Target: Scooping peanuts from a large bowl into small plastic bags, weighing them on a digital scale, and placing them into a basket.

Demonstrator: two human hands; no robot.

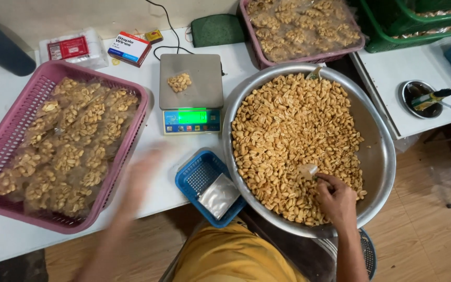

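Down at the lower right of the frame, the right hand (336, 197) is curled over the peanuts (293, 130) in the big metal basin (382, 156), its fingers pinched on a small pale scoop (308, 170) half sunk in the nuts. The left hand (141, 177) is a blur at lower centre-left, above the white table (6, 240), beside the pink basket (6, 136); whether it is spread or closed I cannot tell. That pink basket, at left, is heaped with clear bags of peanuts (69, 151). Between the hands sits a small blue basket (191, 177) holding a flat clear bag (219, 194). At upper centre a digital scale (191, 91), its display glowing green, carries a small bag of nuts (179, 82). Behind it lie a red, white and blue box (128, 48) and a clear packet with a red label (74, 48). A second pink basket of filled bags (301, 26) stands along the top edge, blocking the far side of the basin.
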